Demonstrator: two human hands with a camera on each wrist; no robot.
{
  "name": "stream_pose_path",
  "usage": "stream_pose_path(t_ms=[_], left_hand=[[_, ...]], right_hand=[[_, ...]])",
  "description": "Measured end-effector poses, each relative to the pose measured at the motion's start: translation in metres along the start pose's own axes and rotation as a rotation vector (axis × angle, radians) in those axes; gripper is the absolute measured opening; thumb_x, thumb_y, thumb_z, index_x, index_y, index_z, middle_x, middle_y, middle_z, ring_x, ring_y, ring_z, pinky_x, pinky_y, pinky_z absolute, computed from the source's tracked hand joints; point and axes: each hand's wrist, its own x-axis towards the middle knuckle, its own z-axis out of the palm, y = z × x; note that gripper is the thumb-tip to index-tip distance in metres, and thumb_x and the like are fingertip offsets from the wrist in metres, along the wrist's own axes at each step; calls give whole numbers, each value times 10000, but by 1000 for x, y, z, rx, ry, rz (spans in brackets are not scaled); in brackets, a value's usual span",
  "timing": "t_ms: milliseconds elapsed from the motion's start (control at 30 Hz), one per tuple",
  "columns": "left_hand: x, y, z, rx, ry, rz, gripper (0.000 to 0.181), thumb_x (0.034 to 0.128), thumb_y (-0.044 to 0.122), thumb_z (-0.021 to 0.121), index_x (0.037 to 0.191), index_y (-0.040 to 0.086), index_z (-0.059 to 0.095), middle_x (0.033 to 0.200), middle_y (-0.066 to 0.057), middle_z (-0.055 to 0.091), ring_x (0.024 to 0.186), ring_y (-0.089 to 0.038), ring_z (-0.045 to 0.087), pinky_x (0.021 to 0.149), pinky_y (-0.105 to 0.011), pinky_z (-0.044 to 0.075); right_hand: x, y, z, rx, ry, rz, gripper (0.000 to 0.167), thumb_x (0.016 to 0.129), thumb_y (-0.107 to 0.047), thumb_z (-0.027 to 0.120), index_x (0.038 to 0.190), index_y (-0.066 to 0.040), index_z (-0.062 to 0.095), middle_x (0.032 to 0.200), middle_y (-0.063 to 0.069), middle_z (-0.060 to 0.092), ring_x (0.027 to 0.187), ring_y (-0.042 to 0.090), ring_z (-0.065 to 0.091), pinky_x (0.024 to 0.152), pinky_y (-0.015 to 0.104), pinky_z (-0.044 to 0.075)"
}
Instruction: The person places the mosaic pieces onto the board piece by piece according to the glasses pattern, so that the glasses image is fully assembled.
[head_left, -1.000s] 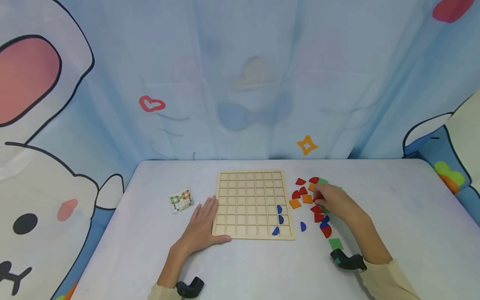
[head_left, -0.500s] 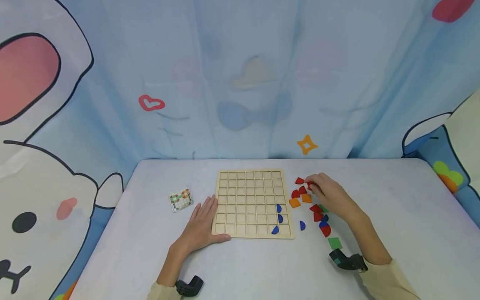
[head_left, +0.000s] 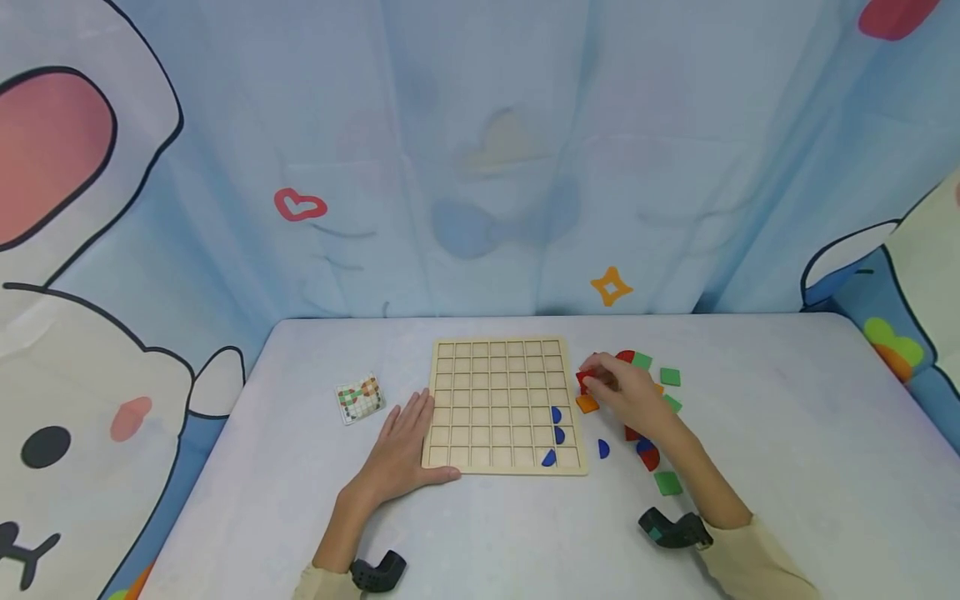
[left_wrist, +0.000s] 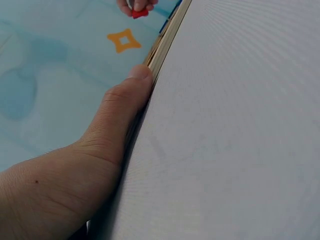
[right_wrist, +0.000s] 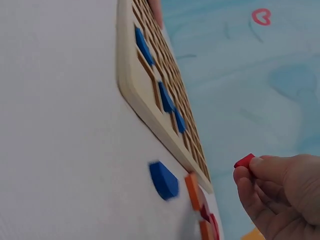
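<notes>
A wooden grid board [head_left: 495,367] lies on the table with several blue half-round pieces [head_left: 558,435] in its lower right cells. My left hand [head_left: 401,446] rests flat at the board's lower left corner, fingers straight along its side and thumb against the near edge. Between thumb and fingertips, my right hand [head_left: 630,392] pinches a small red piece [right_wrist: 245,160], held up off the table in the right wrist view. That hand is just right of the board, over the scattered pieces. The red piece's full shape is hidden by the fingers.
Orange [head_left: 587,403], green [head_left: 670,377] and red pieces [head_left: 649,458] lie loose right of the board, partly under the right hand. One blue half-round piece [head_left: 603,449] sits apart near the board. A patterned card [head_left: 360,399] lies to the left. A curtain [head_left: 480,167] hangs behind the table.
My right hand has moved left from the pile toward the board and now holds a red piece. Green and red pieces it covered have come into view. The left hand stays put.
</notes>
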Motion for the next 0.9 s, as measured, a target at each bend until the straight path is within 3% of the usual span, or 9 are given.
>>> stream_pose_path(t_ms=[133, 400, 733, 900], left_hand=[[0, 0, 0, -3, -1, -2, 1176, 752, 686, 670, 1553, 22, 121, 1645, -117, 112, 1533, -271, 88, 1233, -511, 98], [0, 1, 0, 7, -4, -5, 1170, 757, 683, 668, 1553, 22, 124, 1644, -114, 116, 1534, -266, 87, 1234, -509, 98], [2, -3, 2, 26, 3, 5, 1174, 759, 707, 645, 1555, 26, 113, 1644, -110, 119, 1533, -264, 95, 1234, -500, 103], [2, -3, 2, 14, 9, 11, 1176, 759, 698, 653, 1554, 21, 111, 1644, -112, 121, 1532, -270, 94, 1233, -507, 101]], right_hand=[[0, -3, 12, 18, -16, 17, 188, 908, -84, 662, 1094, -55, 654, 934, 66, 709, 819, 163, 643, 711, 147, 526], [-1, -6, 29, -25, -11, 27, 151, 913, -87, 656, 1056, -54, 692, 1001, 83, 693, 851, 173, 624, 770, 312, 585], [7, -18, 34, -218, -35, -25, 229, 884, -127, 703, 1088, -25, 721, 983, 92, 634, 815, 175, 580, 711, 309, 540], [14, -24, 34, -271, -55, -5, 237, 874, -182, 723, 1051, -24, 722, 965, 86, 615, 784, 167, 551, 704, 299, 534]])
